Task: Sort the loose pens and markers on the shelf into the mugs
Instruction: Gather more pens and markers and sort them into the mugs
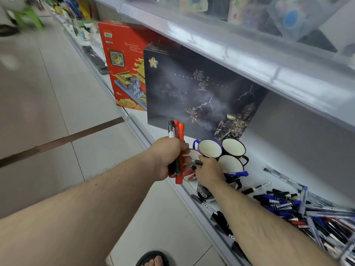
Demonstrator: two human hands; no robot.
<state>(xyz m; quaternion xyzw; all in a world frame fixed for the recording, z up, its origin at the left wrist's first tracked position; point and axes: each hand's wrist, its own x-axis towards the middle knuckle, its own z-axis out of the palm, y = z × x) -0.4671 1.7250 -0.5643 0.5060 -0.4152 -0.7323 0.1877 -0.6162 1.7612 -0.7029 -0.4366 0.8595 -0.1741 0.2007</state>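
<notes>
My left hand (169, 157) grips a bundle of markers (176, 135), two red and one black, held upright in front of the mugs. Several enamel mugs stand on the shelf: a red one (193, 156) right behind my hands, a blue one (209, 148), and two dark-rimmed ones (233, 146) (230, 164). My right hand (208, 173) pinches two black markers (196, 164) over the red mug, and blue markers (237, 174) stick out behind it. A pile of loose pens and markers (299, 206) lies on the shelf to the right.
A dark picture box (197, 89) and a red box (123, 60) stand upright at the back of the shelf (259, 162). An upper shelf edge (240, 52) overhangs the mugs. A black marker (256, 188) lies apart from the pile. Tiled floor and my sandalled foot (153, 259) lie below.
</notes>
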